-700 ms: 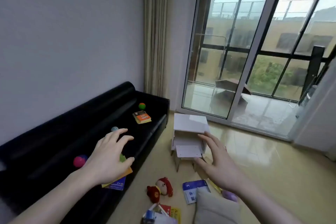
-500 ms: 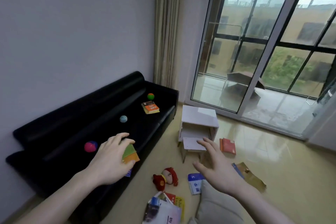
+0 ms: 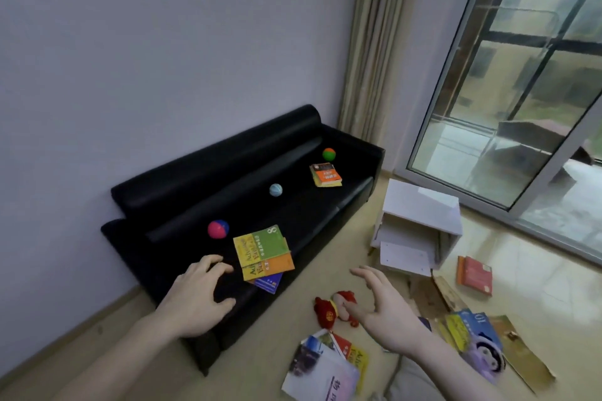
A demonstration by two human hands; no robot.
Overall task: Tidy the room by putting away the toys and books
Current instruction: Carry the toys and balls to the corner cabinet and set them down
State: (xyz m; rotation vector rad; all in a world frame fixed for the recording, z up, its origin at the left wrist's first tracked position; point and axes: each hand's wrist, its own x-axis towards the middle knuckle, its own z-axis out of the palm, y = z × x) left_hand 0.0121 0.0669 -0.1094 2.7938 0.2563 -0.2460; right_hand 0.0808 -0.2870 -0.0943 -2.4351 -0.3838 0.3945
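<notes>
presently, on the black sofa (image 3: pixel 202 215) seat: pink-and-blue ball (image 3: pixel 218 229) toward the near end; pale blue ball (image 3: pixel 275 190) mid-seat by the backrest; orange-and-green ball (image 3: pixel 329 154) at the far end, with an orange book (image 3: pixel 326 175) just beside it. stack of books (image 3: pixel 263 252), green and yellow covers on top, blue one beneath, lies at the seat's front edge, the blue corner overhanging it.

left hand (image 3: pixel 195 296): fingers loosely spread, holding nothing, over the seat's near front edge, just beside the stack.

right hand (image 3: pixel 384 309): fingers relaxed and apart, holding nothing, raised above the floor (image 3: pixel 277 335).

on the floor: red plush toy (image 3: pixel 335 309) partly behind the right hand; white cabinet (image 3: pixel 420 221) on its side near the sofa's far end; red book (image 3: pixel 475 275) beside it; scattered books (image 3: pixel 325 368) at the near edge; picture book (image 3: pixel 479 342) on brown cardboard (image 3: pixel 527 365) to the right.
</notes>
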